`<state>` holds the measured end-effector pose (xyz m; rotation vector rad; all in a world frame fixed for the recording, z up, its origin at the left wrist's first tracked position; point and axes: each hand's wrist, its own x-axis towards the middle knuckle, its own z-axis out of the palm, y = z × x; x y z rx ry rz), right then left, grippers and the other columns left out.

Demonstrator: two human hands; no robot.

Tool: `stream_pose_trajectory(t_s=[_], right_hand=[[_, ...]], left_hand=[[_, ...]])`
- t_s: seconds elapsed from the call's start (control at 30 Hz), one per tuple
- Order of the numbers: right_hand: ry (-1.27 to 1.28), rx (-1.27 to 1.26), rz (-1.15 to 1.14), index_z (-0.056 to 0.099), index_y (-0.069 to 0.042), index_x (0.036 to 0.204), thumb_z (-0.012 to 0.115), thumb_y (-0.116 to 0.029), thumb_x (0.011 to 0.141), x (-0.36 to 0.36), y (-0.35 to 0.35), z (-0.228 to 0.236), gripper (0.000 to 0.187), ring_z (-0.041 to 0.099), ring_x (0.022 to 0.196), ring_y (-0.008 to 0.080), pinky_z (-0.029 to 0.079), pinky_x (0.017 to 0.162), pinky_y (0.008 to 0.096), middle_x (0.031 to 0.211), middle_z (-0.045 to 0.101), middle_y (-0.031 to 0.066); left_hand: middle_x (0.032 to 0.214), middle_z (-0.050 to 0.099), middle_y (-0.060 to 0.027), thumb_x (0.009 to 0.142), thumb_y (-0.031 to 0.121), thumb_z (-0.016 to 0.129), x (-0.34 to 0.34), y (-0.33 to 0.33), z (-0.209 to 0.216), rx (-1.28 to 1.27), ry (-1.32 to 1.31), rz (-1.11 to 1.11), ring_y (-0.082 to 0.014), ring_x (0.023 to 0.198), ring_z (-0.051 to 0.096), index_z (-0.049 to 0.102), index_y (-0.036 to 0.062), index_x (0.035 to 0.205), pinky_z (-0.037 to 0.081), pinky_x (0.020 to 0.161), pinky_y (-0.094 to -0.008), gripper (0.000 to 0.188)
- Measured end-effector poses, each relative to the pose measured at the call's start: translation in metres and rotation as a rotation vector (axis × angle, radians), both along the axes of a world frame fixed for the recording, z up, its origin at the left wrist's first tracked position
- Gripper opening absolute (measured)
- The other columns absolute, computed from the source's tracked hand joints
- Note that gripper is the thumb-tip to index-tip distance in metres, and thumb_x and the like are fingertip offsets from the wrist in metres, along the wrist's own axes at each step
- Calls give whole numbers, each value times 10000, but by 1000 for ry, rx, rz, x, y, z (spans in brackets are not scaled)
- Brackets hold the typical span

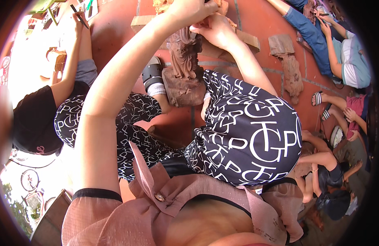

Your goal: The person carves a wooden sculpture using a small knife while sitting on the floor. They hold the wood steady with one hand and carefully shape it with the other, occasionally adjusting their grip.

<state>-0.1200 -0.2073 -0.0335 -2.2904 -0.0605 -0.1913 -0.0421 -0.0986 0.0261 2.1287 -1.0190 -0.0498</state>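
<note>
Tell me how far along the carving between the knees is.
Done: the wooden figure already shows deep carved folds and stands on its rough block base. In hand: both hands work at its top, the left hand above and the right hand beside it; any tool they hold is hidden. Left: the base looks uncarved, and another rough carved piece lies on the red tile floor.

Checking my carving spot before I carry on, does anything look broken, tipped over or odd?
Nothing stands out. The wooden carving stands upright between the knees, both hands, left hand and right hand, at its top.
</note>
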Motion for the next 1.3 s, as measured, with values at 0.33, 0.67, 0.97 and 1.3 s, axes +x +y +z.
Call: stream_pose_trajectory(t_s=[0.33, 0.67, 0.97, 1.3], right_hand=[[140, 34, 17, 618, 11, 927, 679, -245, 806, -6, 4, 6, 290, 644, 805, 180, 477, 737, 295, 815, 666, 93], [49, 96, 43, 614, 16, 911, 650, -224, 824, -15, 4, 3, 258, 640, 783, 182, 474, 721, 297, 812, 659, 110], [61, -18, -12, 627, 6, 935, 646, -219, 820, -15, 9, 11, 253, 645, 769, 187, 485, 704, 307, 798, 668, 112], [62, -79, -43, 636, 2, 928, 656, -259, 814, -12, 9, 10, 285, 651, 761, 197, 484, 698, 309, 813, 673, 115]], left_hand=[[658, 563, -264, 793, 196, 535, 1, -1, 2, 52, -34, -17, -366, 612, 588, 546, -68, 699, 449, 583, -442, 281], [658, 570, -257, 789, 186, 526, -2, 1, 3, 45, -19, -18, -367, 630, 596, 557, -60, 709, 457, 599, -443, 260], [697, 589, -258, 791, 210, 541, -3, 1, -5, 3, -63, 24, -378, 672, 605, 579, -41, 743, 462, 627, -459, 258], [677, 594, -259, 780, 208, 554, -4, -2, -1, -1, -22, 30, -371, 657, 622, 588, -54, 729, 484, 621, -443, 269]])
